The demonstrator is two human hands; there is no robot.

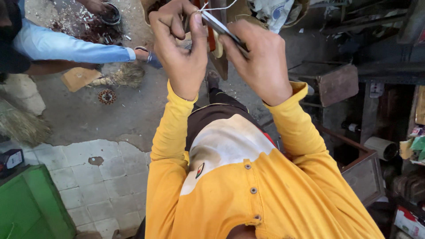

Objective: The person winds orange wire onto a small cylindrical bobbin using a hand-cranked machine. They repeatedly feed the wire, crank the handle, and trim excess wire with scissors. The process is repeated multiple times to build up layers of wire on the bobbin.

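While both arms in yellow sleeves are being raised in front of the chest, a thin flat metal strip (220,27) is being held between the two hands; the left hand (180,49) is being closed on the strip's near end, its thumb pressed along the top and the fingers curled in beneath, so that its grip is being clamped on the strip; the right hand (262,59) is being closed on the other end, the strip being pinched between thumb and fingers, and this grip too is being clamped on it; the strip is being kept tilted, lower toward the right hand, above the floor and clear of it; a white thread (217,7) is being seen running from the top of the strip toward the upper edge of the view, though whether it is tied on cannot be told; behind the hands a wooden piece (220,62) is being partly hidden; on the grey concrete floor (128,110) a small round rusty part (106,96) is lying near a flat wooden block (79,78); at the upper left another person's arm in a light blue sleeve (75,46) is being stretched across the floor; a green box (31,206) is standing at the lower left on pale tiles (106,177)
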